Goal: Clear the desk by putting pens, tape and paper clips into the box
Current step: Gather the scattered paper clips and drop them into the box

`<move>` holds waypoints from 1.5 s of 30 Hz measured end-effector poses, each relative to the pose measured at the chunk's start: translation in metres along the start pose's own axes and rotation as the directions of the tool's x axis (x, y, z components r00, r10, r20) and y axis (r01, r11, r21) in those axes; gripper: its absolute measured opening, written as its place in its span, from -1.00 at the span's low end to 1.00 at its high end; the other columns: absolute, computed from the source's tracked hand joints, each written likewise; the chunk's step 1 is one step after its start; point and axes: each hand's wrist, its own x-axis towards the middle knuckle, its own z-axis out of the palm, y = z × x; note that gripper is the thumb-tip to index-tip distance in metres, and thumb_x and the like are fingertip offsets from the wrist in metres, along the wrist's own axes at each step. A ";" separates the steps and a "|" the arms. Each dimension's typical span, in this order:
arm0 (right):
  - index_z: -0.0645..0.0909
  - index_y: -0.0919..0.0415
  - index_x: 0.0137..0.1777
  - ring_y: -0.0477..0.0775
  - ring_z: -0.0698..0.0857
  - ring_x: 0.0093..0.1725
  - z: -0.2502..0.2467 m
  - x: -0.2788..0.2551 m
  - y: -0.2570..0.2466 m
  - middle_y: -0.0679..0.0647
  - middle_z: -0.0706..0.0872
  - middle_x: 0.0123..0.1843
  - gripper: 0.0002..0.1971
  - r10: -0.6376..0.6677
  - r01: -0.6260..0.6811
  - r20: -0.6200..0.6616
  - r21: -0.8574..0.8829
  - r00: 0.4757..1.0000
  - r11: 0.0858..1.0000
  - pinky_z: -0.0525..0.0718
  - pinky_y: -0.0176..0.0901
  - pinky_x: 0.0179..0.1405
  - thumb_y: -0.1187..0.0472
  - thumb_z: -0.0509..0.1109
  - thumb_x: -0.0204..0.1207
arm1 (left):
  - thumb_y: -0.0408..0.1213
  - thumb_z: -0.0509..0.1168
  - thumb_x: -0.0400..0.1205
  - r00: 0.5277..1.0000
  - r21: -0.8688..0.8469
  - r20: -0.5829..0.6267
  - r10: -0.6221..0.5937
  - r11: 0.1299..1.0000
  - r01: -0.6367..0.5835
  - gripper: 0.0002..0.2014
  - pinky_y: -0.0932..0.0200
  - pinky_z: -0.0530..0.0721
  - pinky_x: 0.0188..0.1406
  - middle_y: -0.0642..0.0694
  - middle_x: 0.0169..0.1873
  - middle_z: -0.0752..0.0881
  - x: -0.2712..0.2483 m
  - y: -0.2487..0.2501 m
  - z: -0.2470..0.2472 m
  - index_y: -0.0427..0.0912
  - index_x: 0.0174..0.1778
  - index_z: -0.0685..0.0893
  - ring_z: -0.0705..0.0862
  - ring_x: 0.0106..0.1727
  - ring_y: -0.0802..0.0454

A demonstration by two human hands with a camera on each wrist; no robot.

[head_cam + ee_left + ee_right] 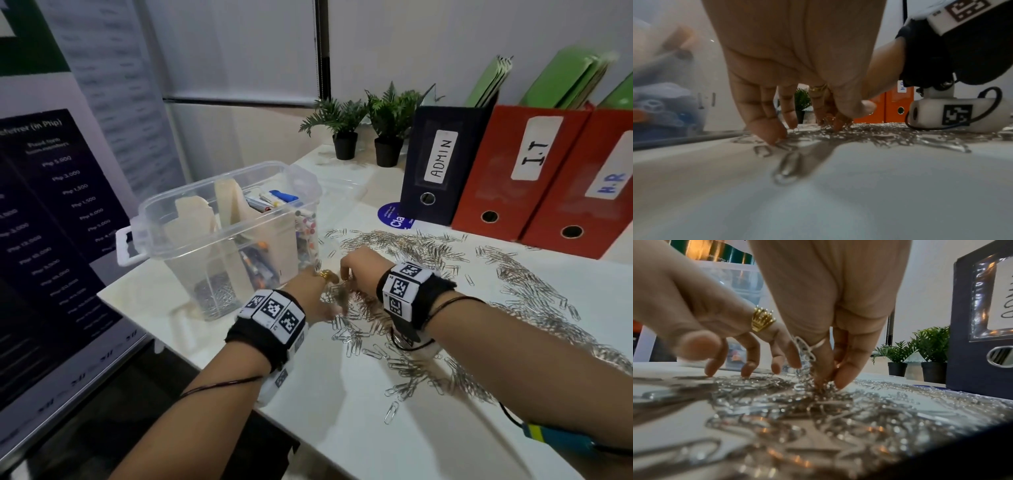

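Your right hand (838,318) pinches a clump of silver paper clips (818,386) on the desk (325,428) | your left hand (308,294), fingers spread and relaxed, touches the clips just beside it | clear plastic box (191,212) just beyond your left hand.

Black wristbands (265,334), checkered marker tags, gold ring (762,319)

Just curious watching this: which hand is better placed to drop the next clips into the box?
Probably the left hand: it lies right beside the box, while the right hand, pinching paper clips, sits farther away.
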 end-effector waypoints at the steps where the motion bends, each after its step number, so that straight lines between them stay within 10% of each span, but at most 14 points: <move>1: 0.64 0.28 0.28 0.17 0.65 0.25 -0.001 0.000 0.000 0.22 0.65 0.28 -0.68 0.013 -0.013 0.004 -0.009 1.000 1.000 0.57 -0.20 0.17 0.44 0.28 0.56 | 0.13 0.34 0.51 1.000 0.034 -0.018 0.012 0.999 -0.011 -0.40 -0.03 0.52 0.39 -0.17 0.40 0.39 -0.002 0.004 0.002 -0.07 0.42 0.48 0.53 0.33 -0.11; 14: 0.69 0.32 0.22 0.15 0.69 0.19 -0.007 -0.004 0.005 0.21 0.73 0.18 -0.65 0.071 -0.069 -0.119 0.018 0.990 0.997 0.64 -0.17 0.20 0.52 0.22 0.53 | -0.35 0.39 0.57 1.000 -0.003 0.029 -0.006 1.000 0.006 -0.80 0.24 0.56 0.24 -0.15 0.09 0.76 0.018 0.018 -0.006 -0.28 0.09 0.74 0.69 0.17 -0.01; 21: 0.65 0.24 0.31 0.09 0.64 0.29 -0.009 -0.010 0.005 0.13 0.72 0.25 -0.64 0.029 -0.013 -0.175 0.096 0.984 0.995 0.55 -0.23 0.34 0.47 0.24 0.57 | -0.33 0.37 0.58 0.967 -0.126 -0.255 0.021 0.991 -0.055 -0.81 0.31 0.50 0.11 -0.16 0.05 0.77 0.006 0.011 -0.020 -0.30 0.05 0.77 0.68 0.11 -0.02; 29: 0.73 0.26 0.15 0.09 0.66 0.18 0.000 -0.011 0.006 0.17 0.77 0.08 -0.69 0.024 0.017 -0.220 0.179 0.975 0.984 0.60 -0.23 0.24 0.50 0.25 0.56 | -0.43 0.41 0.52 0.659 -0.350 -0.734 -0.165 0.923 -0.160 -0.90 0.30 0.59 -0.01 -0.14 -0.19 0.77 -0.046 -0.014 -0.084 -0.36 -0.10 0.79 0.65 -0.18 0.07; 34: 0.76 0.42 -0.01 0.17 0.72 0.05 0.002 -0.011 0.005 0.24 0.79 -0.06 -0.71 0.012 0.045 -0.235 0.234 0.972 0.971 0.64 -0.19 0.13 0.56 0.20 0.50 | -0.35 0.39 0.55 0.453 -0.310 -0.835 -0.312 0.947 0.081 -0.86 0.46 0.37 -0.01 -0.21 -0.11 0.80 -0.079 -0.071 -0.112 -0.33 -0.06 0.80 0.72 -0.02 -0.11; 45: 0.77 0.34 0.07 0.11 0.74 0.07 0.001 -0.011 0.005 0.23 0.81 0.02 -0.75 0.026 0.076 -0.304 0.320 0.952 0.944 0.54 -0.35 0.07 0.51 0.31 0.51 | -0.41 0.40 0.55 0.739 -0.204 -0.618 -0.269 0.962 0.179 -0.78 0.20 0.58 0.26 -0.22 0.02 0.79 -0.081 -0.108 -0.121 -0.29 0.09 0.78 0.73 0.08 -0.09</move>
